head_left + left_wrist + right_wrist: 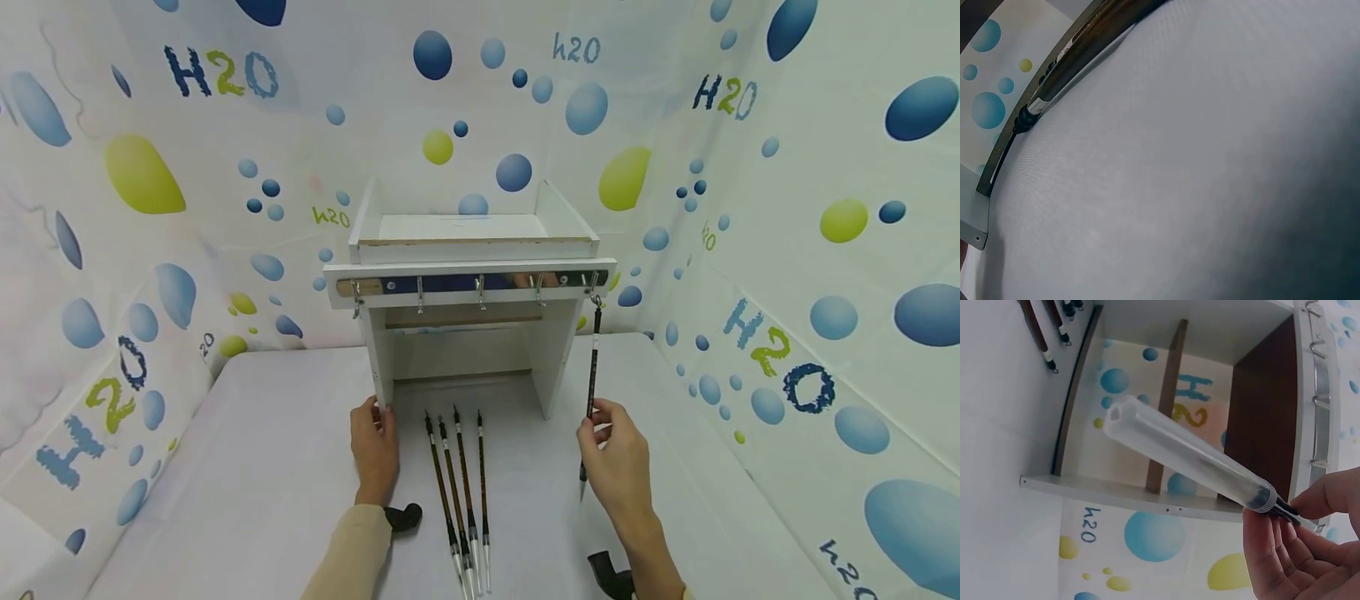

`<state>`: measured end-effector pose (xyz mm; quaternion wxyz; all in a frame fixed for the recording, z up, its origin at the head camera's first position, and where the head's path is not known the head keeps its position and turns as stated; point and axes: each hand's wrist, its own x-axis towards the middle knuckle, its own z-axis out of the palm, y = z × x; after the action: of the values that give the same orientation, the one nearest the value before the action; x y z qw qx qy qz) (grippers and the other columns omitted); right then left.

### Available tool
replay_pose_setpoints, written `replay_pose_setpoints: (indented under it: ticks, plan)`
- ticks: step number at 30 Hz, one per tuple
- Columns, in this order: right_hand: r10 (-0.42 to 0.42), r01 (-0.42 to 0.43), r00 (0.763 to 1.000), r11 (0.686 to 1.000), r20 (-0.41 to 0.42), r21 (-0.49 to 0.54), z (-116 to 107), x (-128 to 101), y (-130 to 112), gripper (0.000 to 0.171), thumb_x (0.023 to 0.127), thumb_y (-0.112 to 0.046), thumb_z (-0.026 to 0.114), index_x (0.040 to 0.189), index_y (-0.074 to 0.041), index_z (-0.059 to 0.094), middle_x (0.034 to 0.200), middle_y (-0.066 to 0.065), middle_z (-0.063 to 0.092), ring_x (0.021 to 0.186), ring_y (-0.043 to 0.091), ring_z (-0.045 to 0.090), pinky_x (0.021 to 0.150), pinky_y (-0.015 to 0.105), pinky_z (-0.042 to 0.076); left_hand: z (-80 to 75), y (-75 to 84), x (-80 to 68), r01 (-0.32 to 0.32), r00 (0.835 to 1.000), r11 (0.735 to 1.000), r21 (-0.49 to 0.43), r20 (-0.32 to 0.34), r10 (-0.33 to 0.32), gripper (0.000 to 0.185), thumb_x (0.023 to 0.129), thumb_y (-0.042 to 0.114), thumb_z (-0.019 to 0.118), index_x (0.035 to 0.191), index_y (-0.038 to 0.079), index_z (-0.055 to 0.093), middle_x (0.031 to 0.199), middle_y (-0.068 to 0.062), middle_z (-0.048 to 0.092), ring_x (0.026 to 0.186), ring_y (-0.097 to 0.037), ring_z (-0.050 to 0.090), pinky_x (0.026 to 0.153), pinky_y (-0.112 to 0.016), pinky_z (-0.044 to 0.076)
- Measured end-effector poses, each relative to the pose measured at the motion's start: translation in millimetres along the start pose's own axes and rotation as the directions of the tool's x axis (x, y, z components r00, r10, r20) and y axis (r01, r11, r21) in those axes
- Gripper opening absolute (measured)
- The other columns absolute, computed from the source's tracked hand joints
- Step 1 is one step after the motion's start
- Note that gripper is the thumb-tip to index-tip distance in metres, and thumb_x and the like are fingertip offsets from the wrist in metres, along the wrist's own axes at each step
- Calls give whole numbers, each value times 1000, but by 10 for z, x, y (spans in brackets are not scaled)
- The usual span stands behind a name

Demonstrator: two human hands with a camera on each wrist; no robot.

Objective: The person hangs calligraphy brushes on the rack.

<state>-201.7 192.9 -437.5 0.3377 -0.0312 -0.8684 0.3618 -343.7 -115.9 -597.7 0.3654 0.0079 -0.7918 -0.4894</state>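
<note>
My right grip (618, 454) pinches a brush (594, 362), near vertical, its loop (597, 301) above at the rack's (380, 367) rightmost hook (593, 282); seating unconfirmed. My left grip (375, 454) holds the rack's left panel, farther off.

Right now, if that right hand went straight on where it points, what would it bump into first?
Most likely the right side panel of the white shelf: the right hand, pinching a brush, points forward and slightly left toward it. How much gap lies between is hard to judge.
</note>
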Motion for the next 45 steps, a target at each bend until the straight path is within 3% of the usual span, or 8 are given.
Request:
replay_pose_setpoints:
  ticks: [8, 23, 30, 37, 45]
  plan:
    - [0, -1, 1000, 1000, 3, 5, -12, -14, 1, 26, 90, 2, 62, 115, 6, 65, 90, 15, 70, 70, 17, 60, 52, 19, 46, -8, -30, -3, -8, 1000, 1000, 28, -1, 8, 32, 101, 13, 58, 130, 1, 54, 106, -19, 55, 93, -31, 63, 79, -46, 57]
    - [-13, 13, 1000, 1000, 14, -20, 5, 70, 16, 26, 90, 1, 62, 115, 7, 65, 89, 16, 71, 68, 16, 60, 51, 19, 46, -25, -17, 0, 46, 998, 998, 41, 51, -48, 34, 103, 18, 56, 133, 3, 52, 110, -17, 54, 96, -29, 61, 82, -44, 56]
    - [38, -36, 997, 999, 73, -29, 91, 83, 85, 29, 91, -2, 62, 118, 7, 63, 92, 17, 71, 69, 18, 62, 52, 19, 47, -18, -11, -4, 51, 998, 998, 41, 47, -53, 34, 103, 16, 56, 133, 2, 52, 110, -17, 54, 97, -29, 61, 82, -45, 55]
    - [32, -28, 996, 998, 85, -51, 213, 123, 179, 28, 91, -3, 60, 118, 8, 62, 93, 18, 72, 71, 22, 68, 53, 22, 48, -2, -19, 2, 44, 998, 998, 40, 41, -46, 34, 102, 16, 56, 133, 2, 52, 109, -17, 54, 96, -29, 61, 82, -45, 56]
    - [38, -31, 993, 998, 110, -57, 378, 226, 311, 27, 91, -5, 60, 115, 6, 62, 95, 19, 72, 76, 28, 72, 58, 33, 55, -9, -20, 14, 54, 997, 998, 27, 51, -55, 33, 102, 15, 56, 133, 2, 52, 110, -18, 54, 97, -30, 61, 84, -46, 56]
